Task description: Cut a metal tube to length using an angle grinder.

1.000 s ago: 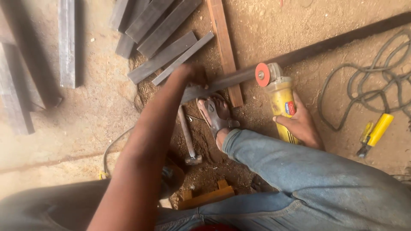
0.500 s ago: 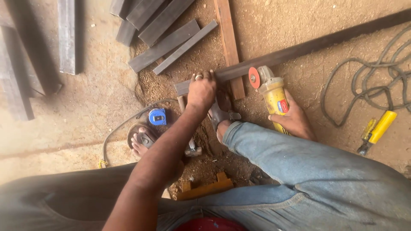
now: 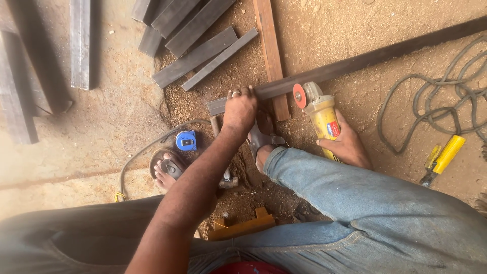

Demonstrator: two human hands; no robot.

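My left hand presses down on the near end of a long dark steel bar that crosses a wooden plank on the dirt floor. My right hand grips a yellow angle grinder; its orange disc stands right beside the bar, just to the right of the plank. One of my sandalled feet rests just below the bar, the other sits further left.
Several cut steel bars lie at the top left. A blue tape measure and a hammer lie by my left foot. A grey cable coils at right beside yellow-handled pliers. An orange wooden block sits near my legs.
My left arm has drawn back, uncovering the tape measure and my foot, and the hand has settled onto the bar's end. The grinder stays close to the bar.
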